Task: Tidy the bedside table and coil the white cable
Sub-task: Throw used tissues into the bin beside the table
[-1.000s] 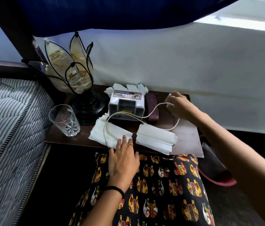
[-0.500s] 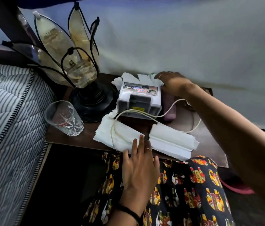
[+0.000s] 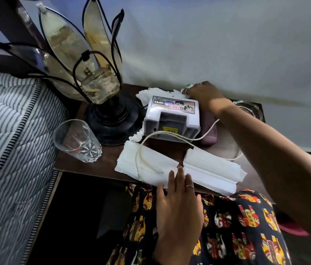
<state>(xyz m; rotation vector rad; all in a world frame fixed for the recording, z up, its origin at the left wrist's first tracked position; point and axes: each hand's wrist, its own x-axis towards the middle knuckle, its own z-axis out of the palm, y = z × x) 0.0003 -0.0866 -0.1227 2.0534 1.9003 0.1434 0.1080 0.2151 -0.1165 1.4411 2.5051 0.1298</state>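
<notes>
A white cable [image 3: 167, 133] loops loosely over the dark wooden bedside table [image 3: 93, 165], crossing a folded white paper [image 3: 147, 165] on the left and running under my right arm. A second folded white paper [image 3: 213, 173] lies beside the first. A white box labelled OPEL [image 3: 171, 119] stands behind them. Crumpled white tissue [image 3: 150, 92] lies behind the box. My right hand [image 3: 202, 94] reaches behind the box, fingers closed on the tissue there. My left hand [image 3: 177, 197] rests flat, fingers spread, on the near edge of the papers.
A petal-shaped lamp [image 3: 101, 92] on a black base stands at the back left, with an empty glass tumbler [image 3: 78, 140] in front of it. A purple case [image 3: 210, 129] lies right of the box, a glass ashtray [image 3: 246, 108] at the back right. A striped mattress [image 3: 7, 140] borders the left.
My right hand left the cable at the table's right side and moved to the tissue behind the box. The view came closer. My left hand stayed on the papers.
</notes>
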